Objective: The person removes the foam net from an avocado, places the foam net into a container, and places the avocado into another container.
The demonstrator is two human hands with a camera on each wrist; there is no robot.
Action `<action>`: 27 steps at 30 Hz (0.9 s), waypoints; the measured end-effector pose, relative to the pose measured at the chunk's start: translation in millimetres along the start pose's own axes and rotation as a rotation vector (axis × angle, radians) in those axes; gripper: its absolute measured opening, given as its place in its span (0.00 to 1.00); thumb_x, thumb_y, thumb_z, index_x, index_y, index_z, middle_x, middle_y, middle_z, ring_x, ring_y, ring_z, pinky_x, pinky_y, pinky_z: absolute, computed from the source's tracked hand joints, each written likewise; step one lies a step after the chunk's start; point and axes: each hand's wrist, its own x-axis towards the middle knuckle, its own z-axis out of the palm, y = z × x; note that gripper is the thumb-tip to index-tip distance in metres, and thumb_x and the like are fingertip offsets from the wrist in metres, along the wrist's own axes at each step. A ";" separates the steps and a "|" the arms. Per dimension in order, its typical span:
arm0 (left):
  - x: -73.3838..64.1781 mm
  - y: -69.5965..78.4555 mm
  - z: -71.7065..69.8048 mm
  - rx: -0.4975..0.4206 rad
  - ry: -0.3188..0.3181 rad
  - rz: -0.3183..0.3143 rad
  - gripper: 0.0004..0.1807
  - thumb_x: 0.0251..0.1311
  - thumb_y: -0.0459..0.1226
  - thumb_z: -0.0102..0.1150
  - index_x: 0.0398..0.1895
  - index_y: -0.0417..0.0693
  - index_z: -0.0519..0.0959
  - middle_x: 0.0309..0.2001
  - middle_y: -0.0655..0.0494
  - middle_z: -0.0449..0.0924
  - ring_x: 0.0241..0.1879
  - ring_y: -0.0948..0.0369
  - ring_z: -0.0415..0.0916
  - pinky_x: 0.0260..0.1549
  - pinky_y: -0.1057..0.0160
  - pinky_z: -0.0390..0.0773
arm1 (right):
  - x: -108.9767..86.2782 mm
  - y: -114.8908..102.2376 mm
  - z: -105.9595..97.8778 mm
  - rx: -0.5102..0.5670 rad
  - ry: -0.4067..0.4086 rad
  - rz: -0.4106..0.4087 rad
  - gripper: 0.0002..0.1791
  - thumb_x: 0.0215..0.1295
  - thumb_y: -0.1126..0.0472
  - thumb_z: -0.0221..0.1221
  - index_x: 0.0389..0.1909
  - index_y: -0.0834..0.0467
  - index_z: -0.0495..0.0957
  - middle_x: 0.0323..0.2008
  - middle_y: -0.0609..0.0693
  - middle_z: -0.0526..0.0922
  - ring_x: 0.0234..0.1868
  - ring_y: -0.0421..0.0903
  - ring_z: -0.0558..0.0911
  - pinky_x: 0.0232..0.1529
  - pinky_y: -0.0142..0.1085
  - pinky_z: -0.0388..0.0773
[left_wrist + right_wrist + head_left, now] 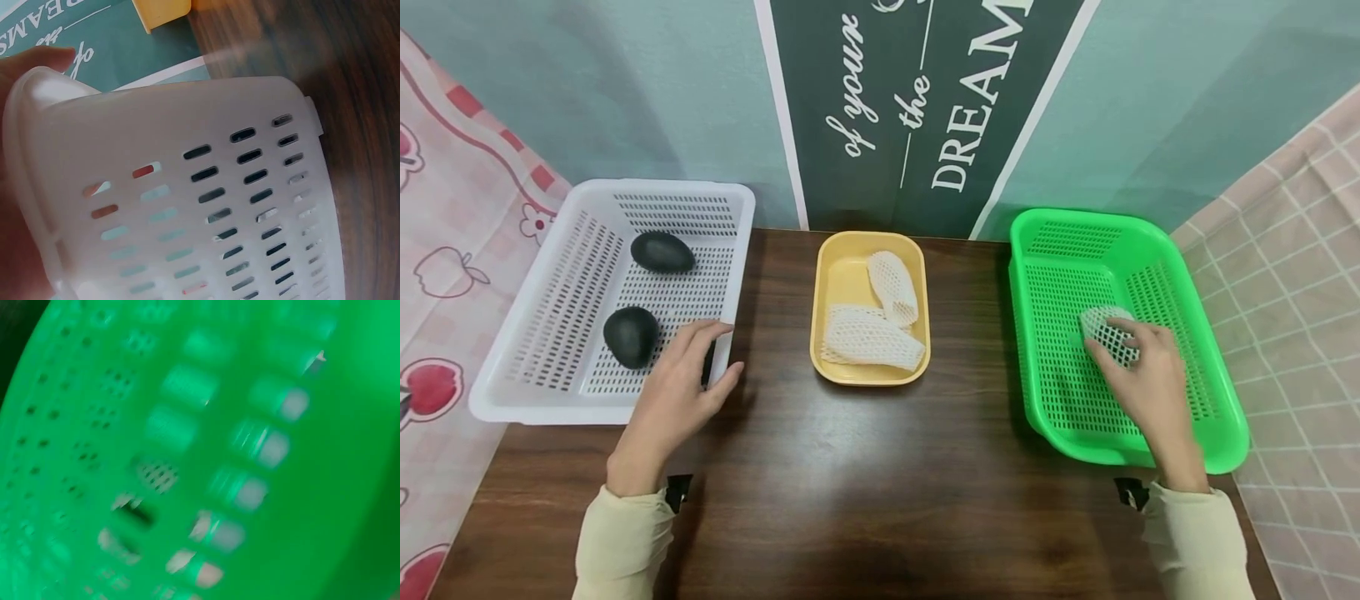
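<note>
In the head view, my left hand (681, 379) is over the front right corner of the white basket (523, 350), its thumb spread from its fingers across the rim. A dark patch shows between thumb and fingers, mostly hidden. Two dark avocados (662, 252) lie in this basket. My right hand (1150, 379) reaches into the green basket (1213, 350), thumb and fingers around a white foam net sleeve (1103, 321) with something dark inside. In the left wrist view the basket's slotted wall (156, 137) covers most of the hand. The right wrist view is blurred.
Between the baskets stands a small yellow tray (842, 287) with several white foam net sleeves (872, 337). The dark wooden table (850, 483) meets a green wall covering with lettering at the back. Patterned cloths (445, 283) hang at both sides.
</note>
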 end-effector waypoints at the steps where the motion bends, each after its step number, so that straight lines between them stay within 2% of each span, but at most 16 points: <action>1: -0.1 0.0 0.3 0.002 -0.002 -0.002 0.27 0.53 0.31 0.69 0.58 0.38 0.74 0.57 0.39 0.74 0.57 0.43 0.73 0.58 0.44 0.70 | 1.1 4.9 -1.4 0.002 -0.006 0.011 0.29 0.69 0.53 0.60 0.64 0.67 0.71 0.60 0.77 0.66 0.53 0.71 0.72 0.42 0.57 0.68; 6: -0.4 -0.2 2.0 0.019 -0.004 -0.004 0.25 0.53 0.31 0.69 0.57 0.39 0.75 0.58 0.40 0.74 0.58 0.43 0.73 0.56 0.43 0.72 | 6.7 23.6 -6.3 0.009 -0.030 0.066 0.31 0.70 0.53 0.58 0.66 0.69 0.68 0.63 0.79 0.63 0.59 0.75 0.67 0.52 0.69 0.64; 12: -2.0 -1.0 4.5 0.032 0.011 0.009 0.25 0.53 0.31 0.69 0.56 0.40 0.76 0.58 0.40 0.74 0.58 0.43 0.73 0.55 0.42 0.72 | 13.4 37.5 -6.2 -0.003 -0.086 0.123 0.36 0.71 0.48 0.56 0.69 0.69 0.63 0.67 0.79 0.58 0.66 0.78 0.59 0.60 0.73 0.56; 19: -3.7 -0.4 6.0 0.041 0.011 -0.006 0.25 0.53 0.32 0.69 0.56 0.41 0.77 0.59 0.40 0.74 0.56 0.43 0.74 0.53 0.41 0.74 | 20.3 51.3 -1.3 -0.012 -0.175 0.165 0.42 0.71 0.46 0.56 0.73 0.70 0.54 0.68 0.80 0.54 0.65 0.78 0.58 0.58 0.73 0.59; 27: -3.1 1.3 4.9 0.041 0.029 -0.003 0.25 0.53 0.31 0.69 0.56 0.41 0.77 0.59 0.40 0.74 0.55 0.42 0.75 0.51 0.41 0.74 | 26.8 62.5 -0.3 -0.048 -0.281 0.160 0.50 0.70 0.48 0.57 0.73 0.76 0.40 0.61 0.85 0.58 0.57 0.79 0.65 0.51 0.72 0.67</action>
